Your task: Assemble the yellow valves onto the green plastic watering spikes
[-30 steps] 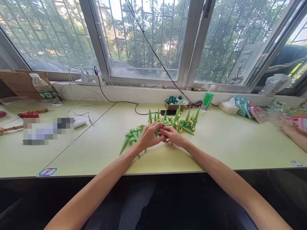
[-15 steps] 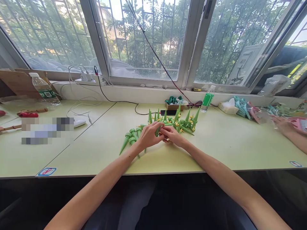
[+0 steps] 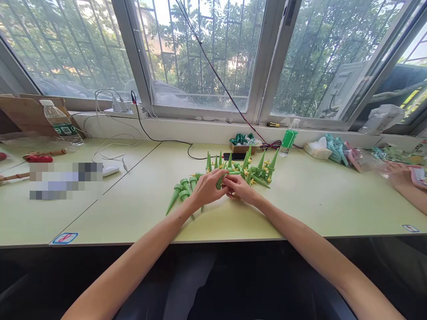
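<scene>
My left hand [image 3: 210, 186] is closed round a green plant watering spike [image 3: 219, 182], mostly hidden by the fingers. My right hand [image 3: 240, 187] meets it there, its fingers pinched together at the end of the same spike; any small part between them is hidden. Just beyond both hands is a cluster of green watering spikes [image 3: 261, 164] with small yellow valves, several pointing straight up and others lying down. Several more loose green spikes [image 3: 174, 199] with round caps lie left of my left hand.
A phone [image 3: 235, 156] and a small box [image 3: 245, 146] lie behind the spikes. Water bottles stand right [image 3: 289, 138] and far left [image 3: 62, 123]. Cables [image 3: 110, 149] run over the left of the table [image 3: 133, 213]. Another person's hand [image 3: 398, 174] is at far right, near a tissue pack [image 3: 318, 148].
My two hands stay together at the same place with hardly any visible movement. At the far right, the other person's hand has shifted slightly to the right, along with the pink item.
</scene>
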The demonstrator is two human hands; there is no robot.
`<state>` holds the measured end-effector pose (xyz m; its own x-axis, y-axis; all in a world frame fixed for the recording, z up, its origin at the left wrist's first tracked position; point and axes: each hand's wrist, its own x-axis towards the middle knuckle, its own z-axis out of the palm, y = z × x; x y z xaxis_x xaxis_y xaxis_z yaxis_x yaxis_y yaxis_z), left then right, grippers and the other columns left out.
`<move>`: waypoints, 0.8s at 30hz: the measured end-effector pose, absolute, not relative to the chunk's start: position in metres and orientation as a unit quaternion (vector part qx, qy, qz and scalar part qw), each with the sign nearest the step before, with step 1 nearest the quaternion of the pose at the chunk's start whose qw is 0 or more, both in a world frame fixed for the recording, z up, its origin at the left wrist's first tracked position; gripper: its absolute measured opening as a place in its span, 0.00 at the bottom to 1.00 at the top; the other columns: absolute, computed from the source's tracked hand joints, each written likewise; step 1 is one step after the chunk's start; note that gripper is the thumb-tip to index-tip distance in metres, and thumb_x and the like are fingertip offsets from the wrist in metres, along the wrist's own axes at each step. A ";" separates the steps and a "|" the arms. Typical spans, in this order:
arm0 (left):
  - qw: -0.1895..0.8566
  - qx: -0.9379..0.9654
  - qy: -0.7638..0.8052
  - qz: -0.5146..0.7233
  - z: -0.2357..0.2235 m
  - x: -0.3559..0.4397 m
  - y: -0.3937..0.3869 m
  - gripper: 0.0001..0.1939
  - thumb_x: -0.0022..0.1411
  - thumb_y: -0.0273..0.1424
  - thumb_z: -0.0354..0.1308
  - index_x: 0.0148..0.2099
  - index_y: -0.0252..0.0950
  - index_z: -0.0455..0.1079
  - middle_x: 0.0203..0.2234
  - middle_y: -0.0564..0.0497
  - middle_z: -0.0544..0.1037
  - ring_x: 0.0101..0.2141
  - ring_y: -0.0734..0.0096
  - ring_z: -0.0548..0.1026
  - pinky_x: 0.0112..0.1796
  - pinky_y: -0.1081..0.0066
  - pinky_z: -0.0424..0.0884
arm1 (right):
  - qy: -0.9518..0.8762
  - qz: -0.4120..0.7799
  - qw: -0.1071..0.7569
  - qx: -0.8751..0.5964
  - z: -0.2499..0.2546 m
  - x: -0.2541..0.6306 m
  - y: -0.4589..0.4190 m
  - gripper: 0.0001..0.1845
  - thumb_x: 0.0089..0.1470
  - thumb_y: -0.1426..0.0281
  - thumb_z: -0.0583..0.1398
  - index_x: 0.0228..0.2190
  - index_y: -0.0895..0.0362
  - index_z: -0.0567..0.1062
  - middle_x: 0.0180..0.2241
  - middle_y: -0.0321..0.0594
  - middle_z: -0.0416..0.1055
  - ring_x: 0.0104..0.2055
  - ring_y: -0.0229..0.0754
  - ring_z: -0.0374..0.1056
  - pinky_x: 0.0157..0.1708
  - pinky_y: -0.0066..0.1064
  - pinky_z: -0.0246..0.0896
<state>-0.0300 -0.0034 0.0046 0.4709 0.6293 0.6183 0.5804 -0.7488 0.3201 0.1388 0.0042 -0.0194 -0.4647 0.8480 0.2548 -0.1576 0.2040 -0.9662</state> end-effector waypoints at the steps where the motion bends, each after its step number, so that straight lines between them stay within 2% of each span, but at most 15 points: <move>1: 0.033 0.857 0.353 0.373 0.005 -0.030 -0.003 0.20 0.57 0.30 0.58 0.53 0.40 0.70 0.42 0.49 0.78 0.37 0.67 0.77 0.39 0.70 0.71 | -0.638 0.570 0.442 -0.269 -0.020 0.139 0.004 0.24 0.54 0.51 0.64 0.23 0.56 0.65 0.18 0.27 0.56 0.17 0.30 0.55 0.14 0.25 0.52; 24: 0.026 0.860 0.345 0.375 0.004 -0.031 -0.001 0.20 0.57 0.30 0.59 0.53 0.39 0.69 0.43 0.49 0.78 0.37 0.67 0.77 0.38 0.70 0.70 | -0.648 0.559 0.437 -0.275 -0.022 0.140 0.005 0.25 0.55 0.49 0.63 0.23 0.56 0.64 0.17 0.27 0.56 0.16 0.30 0.55 0.14 0.24 0.50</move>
